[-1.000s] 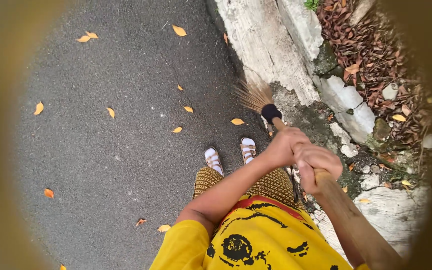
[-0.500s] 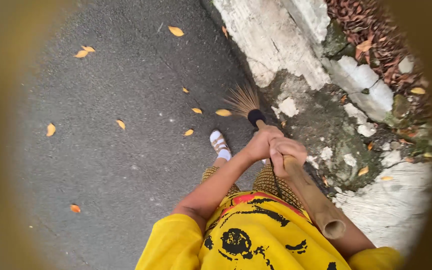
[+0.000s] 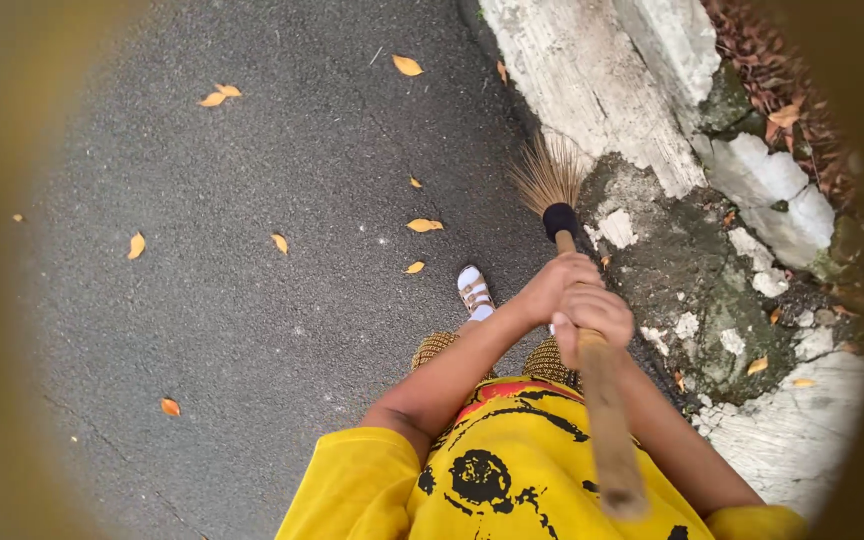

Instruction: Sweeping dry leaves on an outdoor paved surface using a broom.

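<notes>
Since half a second ago the broom (image 3: pixel 580 300) has swung right, its bristles (image 3: pixel 549 175) now fanned at the foot of the curb (image 3: pixel 592 80) instead of out on the asphalt (image 3: pixel 252 250), and its handle end has come in over the yellow shirt (image 3: pixel 512 470). Both hands grasp the handle: left hand (image 3: pixel 557 285) is wrapped around it just below the black collar (image 3: pixel 559 220), right hand (image 3: pixel 592 315) is clenched on it right behind, at 5 o'clock of the left, touching it. Handle runs from 12 down to 5 o'clock, blurred at the near end. Bristles point to 12, tips near the broken white curb and the mossy patch (image 3: pixel 692 290). One sandaled foot (image 3: pixel 474 291) shows at 9 o'clock of the hands. Orange leaves lie scattered on the asphalt, nearest ones (image 3: pixel 424 225) and (image 3: pixel 414 267) at 9 o'clock of the bristles, well apart from them. Brown dry leaves (image 3: pixel 782 80) pile behind the curb at 2 o'clock.
</notes>
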